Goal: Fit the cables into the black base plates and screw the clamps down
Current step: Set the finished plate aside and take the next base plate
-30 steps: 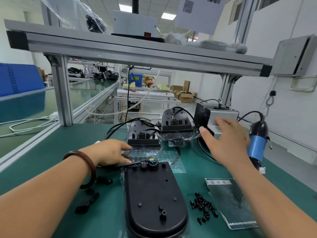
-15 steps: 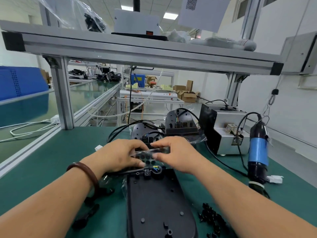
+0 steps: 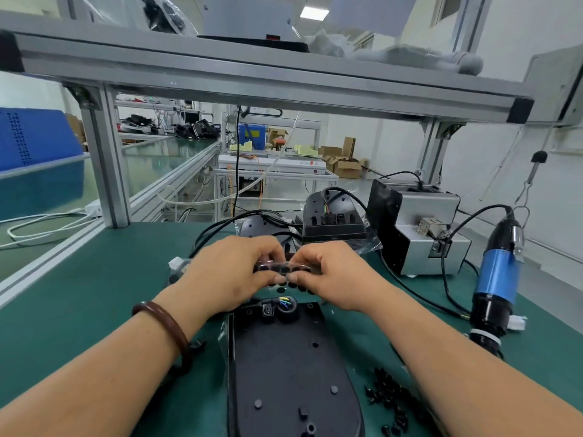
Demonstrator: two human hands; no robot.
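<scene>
Black oval base plate [image 3: 293, 373]; coloured wires [image 3: 284, 300] far end.

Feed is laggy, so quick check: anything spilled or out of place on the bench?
Black screws lie scattered loose on the green mat, right of the near base plate, in no tray. Nothing else stands out.

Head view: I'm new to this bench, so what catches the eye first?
The left hand and right hand pinch a clear strip of black dots mid-bench, just beyond the black base plate. A blue screwdriver is at the right; loose black screws lie by the right forearm.
</scene>
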